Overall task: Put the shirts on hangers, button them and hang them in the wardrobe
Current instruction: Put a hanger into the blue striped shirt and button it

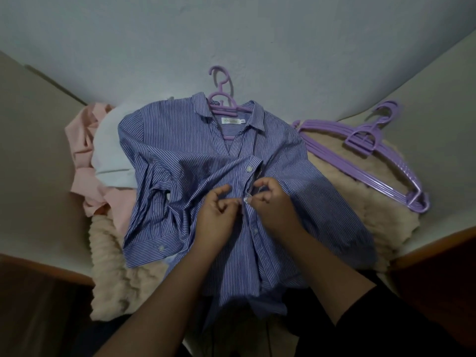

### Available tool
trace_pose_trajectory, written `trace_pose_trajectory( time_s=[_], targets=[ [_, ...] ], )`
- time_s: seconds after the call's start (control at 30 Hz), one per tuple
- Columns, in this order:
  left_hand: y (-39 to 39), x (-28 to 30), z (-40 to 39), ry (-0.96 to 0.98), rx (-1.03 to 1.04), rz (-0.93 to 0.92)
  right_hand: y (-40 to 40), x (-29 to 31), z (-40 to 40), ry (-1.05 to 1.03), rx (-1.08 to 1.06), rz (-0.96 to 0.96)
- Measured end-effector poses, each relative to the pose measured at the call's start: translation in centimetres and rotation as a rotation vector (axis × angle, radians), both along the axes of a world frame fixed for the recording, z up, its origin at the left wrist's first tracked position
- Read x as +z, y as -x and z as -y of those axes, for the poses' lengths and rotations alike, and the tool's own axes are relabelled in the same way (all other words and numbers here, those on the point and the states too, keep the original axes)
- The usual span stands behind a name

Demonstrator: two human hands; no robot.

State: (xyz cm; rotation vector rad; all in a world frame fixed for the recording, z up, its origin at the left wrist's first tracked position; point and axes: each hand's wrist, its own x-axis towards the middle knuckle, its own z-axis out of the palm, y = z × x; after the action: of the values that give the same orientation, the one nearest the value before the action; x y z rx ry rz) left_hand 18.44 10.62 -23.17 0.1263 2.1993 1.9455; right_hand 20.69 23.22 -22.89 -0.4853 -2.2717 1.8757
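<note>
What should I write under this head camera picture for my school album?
Both hands, left and right, button a striped shirt on a purple hanger.

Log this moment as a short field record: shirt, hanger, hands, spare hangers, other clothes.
shirt: striped shirt lying flat, collar open, placket partly buttoned
hanger: purple hanger inside the shirt, hook sticking out past the collar
left hand: pinches the placket edge
right hand: pinches at a button
spare hangers: stacked right of the shirt
other clothes: pink and white garments piled left
</note>
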Motion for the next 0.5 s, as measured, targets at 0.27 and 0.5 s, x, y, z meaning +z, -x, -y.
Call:
trace_pose_trajectory(
  time_s=[0.27, 0.5],
  targets=[
    [-0.1, 0.6, 0.5, -0.019, -0.034, -0.032, -0.9, 0.4, 0.6, -0.345, 0.052, -0.083],
    [-0.3, 0.5, 1.1, 0.037, -0.027, -0.084, -1.5, 1.1, 1.9, -0.417, 0.105, -0.109]
  ],
)
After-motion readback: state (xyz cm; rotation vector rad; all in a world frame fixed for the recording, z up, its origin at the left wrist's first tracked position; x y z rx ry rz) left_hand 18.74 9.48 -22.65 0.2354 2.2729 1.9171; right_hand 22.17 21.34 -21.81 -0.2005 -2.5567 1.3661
